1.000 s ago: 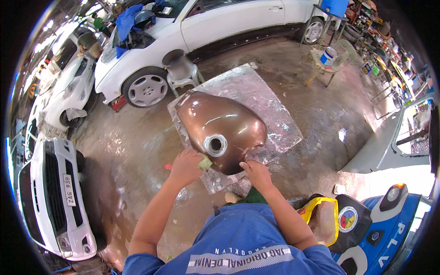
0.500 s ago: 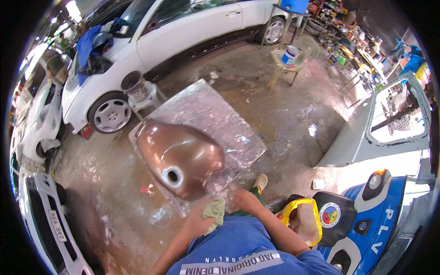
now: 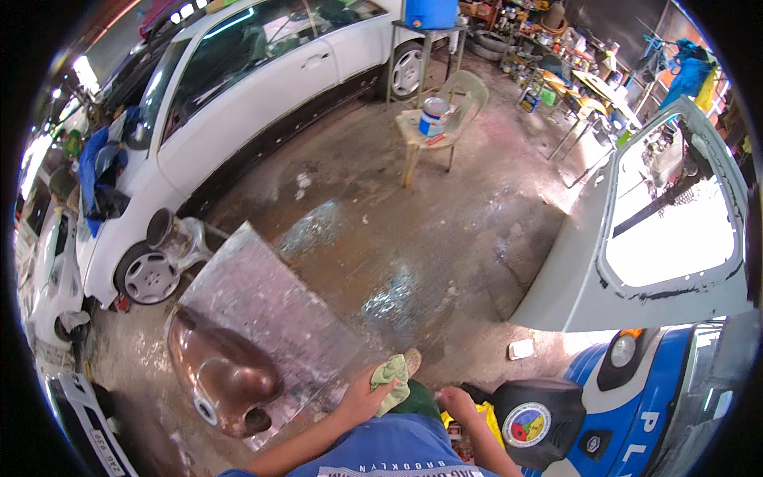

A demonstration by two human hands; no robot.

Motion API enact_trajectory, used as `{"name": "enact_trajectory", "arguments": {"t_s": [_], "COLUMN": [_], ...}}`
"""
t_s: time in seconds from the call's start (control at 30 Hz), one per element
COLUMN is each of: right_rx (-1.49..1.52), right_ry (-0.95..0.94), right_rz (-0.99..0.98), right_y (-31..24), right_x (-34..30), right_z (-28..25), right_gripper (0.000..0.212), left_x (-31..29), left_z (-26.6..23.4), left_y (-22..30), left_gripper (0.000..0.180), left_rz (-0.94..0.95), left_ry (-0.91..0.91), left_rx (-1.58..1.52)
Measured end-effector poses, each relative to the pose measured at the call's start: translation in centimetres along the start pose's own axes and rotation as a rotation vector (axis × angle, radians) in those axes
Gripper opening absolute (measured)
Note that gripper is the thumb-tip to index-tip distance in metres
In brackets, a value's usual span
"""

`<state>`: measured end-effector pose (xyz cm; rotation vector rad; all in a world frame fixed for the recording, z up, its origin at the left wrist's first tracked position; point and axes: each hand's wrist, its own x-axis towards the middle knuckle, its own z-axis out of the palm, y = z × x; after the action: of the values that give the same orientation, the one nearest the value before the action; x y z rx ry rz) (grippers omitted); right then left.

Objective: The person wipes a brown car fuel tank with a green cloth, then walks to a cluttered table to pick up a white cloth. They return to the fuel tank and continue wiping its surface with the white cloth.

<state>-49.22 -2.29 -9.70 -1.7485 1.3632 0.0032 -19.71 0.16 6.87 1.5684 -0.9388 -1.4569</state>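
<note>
The left grip (image 3: 363, 399) is clamped on a pale green cloth (image 3: 391, 385), whose folds hide most of the fingertips. The right grip (image 3: 455, 401) is small in view, its fingers curled inward; whether they meet or pinch anything cannot be told. The two hands are apart, in front of the blue shirt (image 3: 389, 445), which the lower edge cuts off. A beige shoe (image 3: 412, 361) shows just past the cloth, partly covered by it. The right forearm hides part of a yellow bag (image 3: 491, 425), so its contents are hard to make out.

To the left, well apart from the right hand, the glossy brown tank (image 3: 226, 364) lies on the near left part of a paint-stained counter (image 3: 254, 290). The tank covers that side of the counter, and its underside is hidden. A pale ring (image 3: 205, 411) surrounds its filler opening.

Beyond stand a bucket (image 3: 164, 230), a white car (image 3: 246, 103) cut off at the top, and a chair (image 3: 413, 131) bearing a can (image 3: 433, 117). At right, the blue-and-white vehicle (image 3: 636, 397) runs out of view.
</note>
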Motion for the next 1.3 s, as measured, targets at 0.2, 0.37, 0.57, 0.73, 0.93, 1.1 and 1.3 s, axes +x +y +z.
{"name": "enact_trajectory", "arguments": {"t_s": [0.2,0.37,0.57,0.73,0.93,1.1,1.3], "right_rx": [0.035,0.055,0.162,0.200,0.261,0.172,0.762], "right_ry": [0.119,0.268,0.198,0.175,0.296,0.234,0.007], "right_rz": [0.252,0.191,0.253,0.381,0.259,0.096,-0.213], "right_y": [3.1,6.7,8.1,8.2,10.2,2.9,-5.4], "right_x": [0.9,2.2,3.9,8.8,20.7,31.3,43.7], "right_z": [-8.9,-10.7,-11.0,-13.3,-18.3,-29.0,-37.3], "right_gripper": [0.034,0.033,0.041,0.041,0.036,0.052,0.079], "left_x": [9.3,16.0,22.9,27.5,37.4,46.0,53.1], "left_z": [7.1,9.5,10.4,11.2,11.1,8.8,6.1], "left_y": [5.4,4.4,5.3,7.3,15.0,15.9,24.6], "left_gripper": [0.048,0.047,0.050,0.051,0.059,0.062,0.062], "left_rz": [0.263,0.410,-0.039,-0.001,-0.005,0.207,0.207], "left_ry": [0.104,0.026,-0.082,-0.146,-0.379,-0.307,-0.527], "left_rx": [0.296,0.304,0.415,0.459,0.565,0.579,0.310]}}
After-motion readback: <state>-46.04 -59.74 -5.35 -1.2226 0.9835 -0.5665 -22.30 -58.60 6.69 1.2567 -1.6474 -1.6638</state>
